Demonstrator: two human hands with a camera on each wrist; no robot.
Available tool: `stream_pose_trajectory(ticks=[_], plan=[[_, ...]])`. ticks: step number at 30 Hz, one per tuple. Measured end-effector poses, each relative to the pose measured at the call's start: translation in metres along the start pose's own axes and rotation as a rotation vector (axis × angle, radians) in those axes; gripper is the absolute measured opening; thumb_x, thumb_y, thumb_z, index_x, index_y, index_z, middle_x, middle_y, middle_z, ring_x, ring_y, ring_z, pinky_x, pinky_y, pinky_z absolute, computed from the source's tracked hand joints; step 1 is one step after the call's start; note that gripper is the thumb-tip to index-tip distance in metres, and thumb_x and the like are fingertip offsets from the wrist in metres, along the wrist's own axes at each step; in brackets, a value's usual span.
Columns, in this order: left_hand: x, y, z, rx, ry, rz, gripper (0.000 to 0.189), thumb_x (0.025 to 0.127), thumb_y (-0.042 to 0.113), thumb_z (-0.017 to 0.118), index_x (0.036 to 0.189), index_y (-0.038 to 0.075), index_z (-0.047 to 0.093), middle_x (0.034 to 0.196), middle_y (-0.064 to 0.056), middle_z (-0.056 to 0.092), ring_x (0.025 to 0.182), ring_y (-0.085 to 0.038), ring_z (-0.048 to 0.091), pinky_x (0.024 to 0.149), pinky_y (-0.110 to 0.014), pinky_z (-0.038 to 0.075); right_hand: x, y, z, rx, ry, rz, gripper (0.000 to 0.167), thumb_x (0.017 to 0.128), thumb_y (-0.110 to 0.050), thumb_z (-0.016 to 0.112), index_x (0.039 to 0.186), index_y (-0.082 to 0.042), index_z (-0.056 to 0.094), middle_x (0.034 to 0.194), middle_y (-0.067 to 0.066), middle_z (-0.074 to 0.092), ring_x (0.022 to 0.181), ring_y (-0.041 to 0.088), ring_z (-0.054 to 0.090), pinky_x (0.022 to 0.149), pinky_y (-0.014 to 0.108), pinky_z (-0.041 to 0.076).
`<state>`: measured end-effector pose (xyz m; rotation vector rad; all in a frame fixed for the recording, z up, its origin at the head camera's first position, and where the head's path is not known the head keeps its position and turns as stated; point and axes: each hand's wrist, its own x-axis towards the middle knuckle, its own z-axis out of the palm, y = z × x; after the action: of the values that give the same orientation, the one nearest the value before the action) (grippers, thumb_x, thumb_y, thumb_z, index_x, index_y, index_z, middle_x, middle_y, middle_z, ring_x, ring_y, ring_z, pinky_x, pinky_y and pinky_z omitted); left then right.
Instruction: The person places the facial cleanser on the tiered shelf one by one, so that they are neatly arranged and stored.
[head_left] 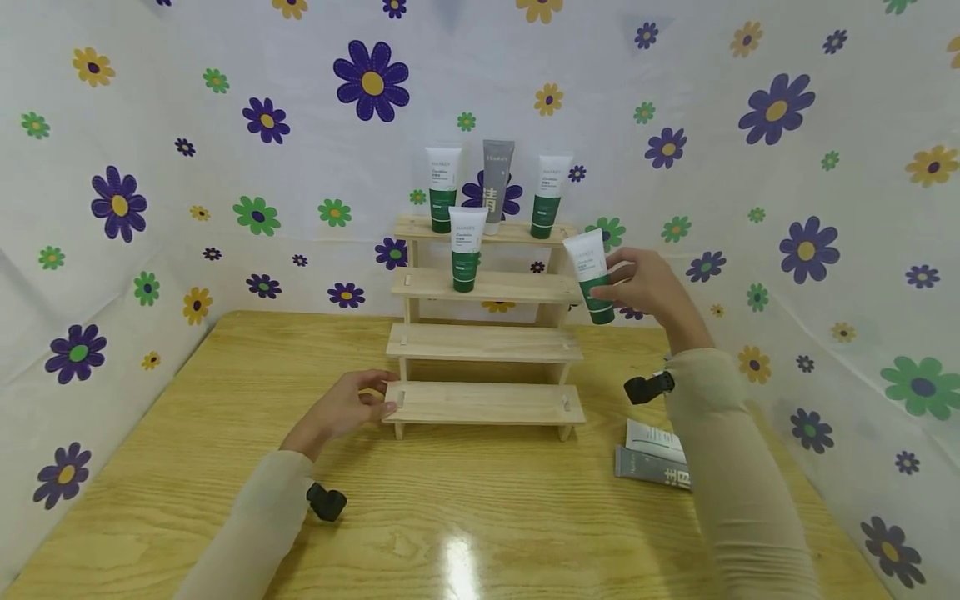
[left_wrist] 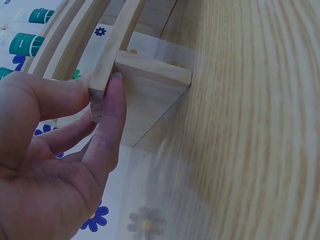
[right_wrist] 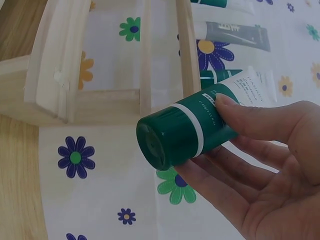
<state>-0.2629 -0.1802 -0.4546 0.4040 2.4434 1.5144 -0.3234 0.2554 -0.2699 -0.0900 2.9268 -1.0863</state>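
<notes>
Left hand: thumb and fingers pinch the left end of the lowest tier, well apart from the held tube.
Four-tier wooden stand: on the wood-grain table, its boards running left to right.
Top tier: left to right, a white-and-green tube, a grey tube and another white-and-green tube, all caps down.
Second tier down: one standing tube, left of the middle, bare board to its right.
Held tube: white-and-green, just beside that tier's right end; contact cannot be told.
Its long axis: steep but tilted, crimped end up and leaning left, cap down and to the right, reaching below the board's edge in the head view.
Right hand: the nearer one, clamped on the tube from the right, thumb against fingers.
Table, right: a grey tube and a white tube lie flat by the right sleeve.
</notes>
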Motion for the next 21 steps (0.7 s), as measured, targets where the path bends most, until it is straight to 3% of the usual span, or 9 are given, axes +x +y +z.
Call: stream_pose_trajectory(ticks=[21], plan=[[0.001,0.0,0.001,0.0,0.002,-0.013,0.051,0.098,0.01,0.069,0.146,-0.001,0.052,0.126,-0.023,0.057,0.087,-0.016,0.066,0.078,-0.034,0.059,0.007,-0.027,0.022,0.111,0.071,-0.09,0.055,0.093,-0.015,0.077,0.139,0.001,0.053,0.136,0.029,0.063,0.121,0.045,0.065,0.103,0.056,0.054]])
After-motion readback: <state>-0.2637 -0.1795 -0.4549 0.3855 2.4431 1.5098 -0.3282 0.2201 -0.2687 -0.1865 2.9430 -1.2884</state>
